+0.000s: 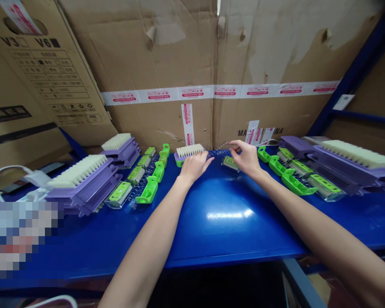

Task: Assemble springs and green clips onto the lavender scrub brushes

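While the left hand (pixel 193 166) rests against the near side and right end of a small brush (pixel 190 150), the right hand (pixel 246 157) is to the right of that brush, its thumb and forefinger pinched together on the end of a thin spring (pixel 219 152). The left fingers are curled, but their tips are hidden, so I cannot tell whether they grasp the brush, the spring or both. The spring lies just right of the brush, its long axis running sideways from the left hand to the right; a second stretch of paler coil slants up above it toward the right fingers. It looks dark, fine and loosely wound, see-through between its turns. The brush has its long axis sideways too, bristles up, the right end a little higher in view; the bristles are cream, set in tufts, over a body that shows green and some purple. A clear block (pixel 230 163) with a green top is right of the brush, under the right hand. Further out, on both sides of the brush, stand rows of green brackets (pixel 148 191), more clear blocks (pixel 119 193) and purple frames (pixel 80 190) topped with bristles. Behind the brush rises a cardboard sheet (pixel 160 124); beneath it spreads the blue table (pixel 211 239).
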`<control>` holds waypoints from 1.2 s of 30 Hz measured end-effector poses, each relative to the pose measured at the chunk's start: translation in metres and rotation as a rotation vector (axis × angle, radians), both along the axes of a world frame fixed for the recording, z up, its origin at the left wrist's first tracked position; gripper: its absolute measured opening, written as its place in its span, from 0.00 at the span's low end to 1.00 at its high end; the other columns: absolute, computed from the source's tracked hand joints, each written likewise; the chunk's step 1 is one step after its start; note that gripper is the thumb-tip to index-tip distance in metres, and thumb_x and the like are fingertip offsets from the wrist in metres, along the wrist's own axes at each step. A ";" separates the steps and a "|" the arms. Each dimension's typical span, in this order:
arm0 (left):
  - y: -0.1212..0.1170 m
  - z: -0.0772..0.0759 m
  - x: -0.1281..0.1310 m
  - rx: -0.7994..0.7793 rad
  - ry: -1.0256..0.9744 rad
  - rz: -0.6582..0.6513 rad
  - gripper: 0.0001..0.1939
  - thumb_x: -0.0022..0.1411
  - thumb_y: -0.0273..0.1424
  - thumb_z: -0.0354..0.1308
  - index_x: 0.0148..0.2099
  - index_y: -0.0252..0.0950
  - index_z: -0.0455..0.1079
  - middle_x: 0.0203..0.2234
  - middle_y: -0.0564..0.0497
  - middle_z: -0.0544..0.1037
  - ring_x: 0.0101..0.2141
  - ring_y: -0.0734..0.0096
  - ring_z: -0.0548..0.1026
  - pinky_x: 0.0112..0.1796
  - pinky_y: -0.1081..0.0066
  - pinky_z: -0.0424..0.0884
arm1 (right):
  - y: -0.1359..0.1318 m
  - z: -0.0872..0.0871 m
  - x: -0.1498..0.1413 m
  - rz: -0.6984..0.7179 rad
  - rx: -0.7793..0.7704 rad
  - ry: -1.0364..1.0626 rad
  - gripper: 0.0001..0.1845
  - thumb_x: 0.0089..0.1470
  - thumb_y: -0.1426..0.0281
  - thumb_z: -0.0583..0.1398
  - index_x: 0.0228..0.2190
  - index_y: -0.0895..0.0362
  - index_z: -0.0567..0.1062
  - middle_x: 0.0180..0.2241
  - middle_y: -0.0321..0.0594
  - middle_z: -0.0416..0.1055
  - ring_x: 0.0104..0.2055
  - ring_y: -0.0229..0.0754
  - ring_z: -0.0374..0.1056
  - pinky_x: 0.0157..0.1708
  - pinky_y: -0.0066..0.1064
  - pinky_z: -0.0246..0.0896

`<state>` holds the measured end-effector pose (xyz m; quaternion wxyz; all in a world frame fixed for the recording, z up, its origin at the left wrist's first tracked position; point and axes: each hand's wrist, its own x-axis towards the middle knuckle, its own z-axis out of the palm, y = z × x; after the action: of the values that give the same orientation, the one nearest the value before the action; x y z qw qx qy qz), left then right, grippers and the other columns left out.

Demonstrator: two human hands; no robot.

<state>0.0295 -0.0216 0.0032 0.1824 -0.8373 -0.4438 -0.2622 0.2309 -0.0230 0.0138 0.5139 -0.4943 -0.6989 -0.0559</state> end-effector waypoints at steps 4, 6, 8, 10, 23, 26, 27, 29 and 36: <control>0.000 0.000 0.000 -0.004 -0.002 0.000 0.19 0.69 0.41 0.45 0.45 0.32 0.69 0.36 0.41 0.78 0.38 0.62 0.78 0.33 0.71 0.69 | -0.002 0.002 -0.002 -0.004 -0.004 0.025 0.13 0.47 0.74 0.55 0.35 0.57 0.77 0.25 0.39 0.75 0.26 0.41 0.70 0.32 0.33 0.66; -0.001 0.000 0.001 -0.008 0.000 0.001 0.19 0.69 0.41 0.44 0.45 0.32 0.68 0.36 0.41 0.78 0.38 0.62 0.78 0.33 0.71 0.69 | -0.004 0.003 -0.003 -0.004 -0.011 0.041 0.13 0.47 0.74 0.56 0.35 0.57 0.77 0.25 0.39 0.75 0.26 0.41 0.70 0.32 0.33 0.66; -0.001 0.001 0.001 -0.012 0.004 0.005 0.19 0.69 0.41 0.44 0.45 0.32 0.68 0.36 0.41 0.78 0.38 0.61 0.78 0.33 0.71 0.69 | -0.005 0.003 -0.004 -0.003 -0.017 0.059 0.13 0.47 0.74 0.56 0.35 0.57 0.77 0.24 0.39 0.74 0.25 0.41 0.70 0.32 0.33 0.66; -0.001 0.001 0.001 -0.016 0.004 0.009 0.19 0.69 0.41 0.44 0.45 0.32 0.69 0.37 0.41 0.78 0.38 0.61 0.78 0.33 0.71 0.69 | -0.006 0.004 -0.006 0.003 -0.020 0.070 0.13 0.46 0.74 0.56 0.35 0.58 0.77 0.23 0.38 0.74 0.25 0.41 0.69 0.31 0.32 0.65; 0.003 0.001 -0.004 -0.028 -0.038 0.024 0.17 0.68 0.39 0.46 0.47 0.34 0.70 0.39 0.43 0.78 0.40 0.61 0.77 0.34 0.69 0.70 | 0.002 0.008 0.013 -0.095 0.044 0.038 0.13 0.47 0.73 0.55 0.35 0.57 0.76 0.26 0.40 0.75 0.27 0.43 0.71 0.33 0.35 0.65; 0.002 0.001 -0.004 -0.025 -0.045 0.022 0.16 0.67 0.39 0.46 0.46 0.34 0.70 0.38 0.43 0.78 0.40 0.62 0.77 0.34 0.70 0.70 | 0.002 0.007 0.013 -0.089 0.054 0.023 0.12 0.48 0.73 0.55 0.35 0.57 0.76 0.28 0.41 0.76 0.28 0.44 0.71 0.34 0.36 0.66; 0.002 0.001 -0.004 -0.025 -0.044 0.022 0.17 0.67 0.39 0.46 0.46 0.34 0.70 0.38 0.43 0.78 0.40 0.62 0.77 0.34 0.70 0.70 | 0.002 0.006 0.013 -0.075 0.054 0.011 0.13 0.48 0.73 0.55 0.35 0.57 0.76 0.28 0.41 0.76 0.28 0.44 0.71 0.34 0.36 0.66; 0.002 0.001 -0.004 -0.023 -0.036 0.020 0.18 0.68 0.40 0.46 0.45 0.34 0.70 0.38 0.42 0.78 0.39 0.62 0.77 0.34 0.70 0.70 | 0.001 0.003 0.009 -0.038 0.057 -0.020 0.13 0.50 0.73 0.54 0.36 0.57 0.75 0.30 0.42 0.76 0.29 0.44 0.71 0.34 0.35 0.66; 0.004 -0.001 -0.007 -0.027 -0.011 0.052 0.19 0.65 0.42 0.50 0.49 0.34 0.67 0.38 0.41 0.78 0.39 0.59 0.78 0.34 0.69 0.70 | -0.007 -0.003 -0.005 0.008 0.097 -0.136 0.12 0.54 0.73 0.53 0.37 0.57 0.75 0.32 0.43 0.75 0.33 0.43 0.71 0.36 0.33 0.64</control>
<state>0.0223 -0.0175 0.0021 0.1754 -0.8265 -0.4698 -0.2558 0.2261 -0.0295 0.0110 0.4889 -0.4608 -0.7307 -0.1211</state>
